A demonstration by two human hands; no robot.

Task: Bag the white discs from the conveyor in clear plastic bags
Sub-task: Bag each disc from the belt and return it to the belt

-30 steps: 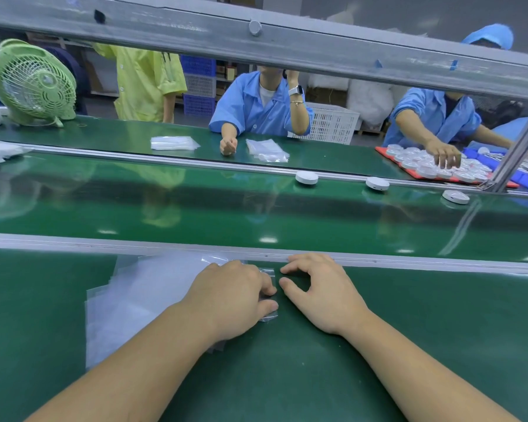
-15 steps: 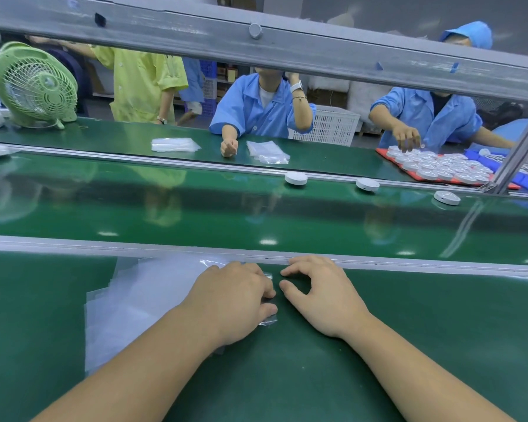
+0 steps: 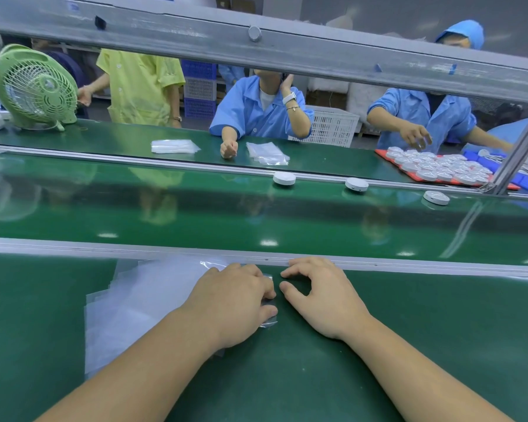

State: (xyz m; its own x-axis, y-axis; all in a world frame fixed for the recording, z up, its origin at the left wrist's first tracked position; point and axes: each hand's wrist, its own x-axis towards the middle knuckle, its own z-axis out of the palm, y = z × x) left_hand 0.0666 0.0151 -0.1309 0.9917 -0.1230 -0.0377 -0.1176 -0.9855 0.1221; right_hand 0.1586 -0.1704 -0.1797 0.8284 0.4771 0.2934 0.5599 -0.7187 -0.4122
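1. The left hand [image 3: 232,303], lower centre of the frame, lies knuckles-up on the clear plastic bags [image 3: 141,303]. Its fingers curl down over the stack's right edge and the thumb closes against that edge, pinching the film.
2. The right hand [image 3: 323,296] sits just right of the left hand, not touching it. Its fingers are loosely curled with the tips on the green worktop [image 3: 439,345], the thumb points left, and it holds nothing.
3. The clear plastic bags lie fanned flat on the worktop, left of centre, with their far edge near the metal rail [image 3: 73,246].
4. Three white discs [image 3: 356,184] lie spaced apart along the far edge of the conveyor belt [image 3: 195,208], centre right of the frame, well apart from both hands.
5. A red tray [image 3: 382,154] at the upper right carries many more discs; a worker in blue reaches over it.
6. A green fan [image 3: 34,86] stands at the upper left, and a grey beam [image 3: 317,53] crosses the top.
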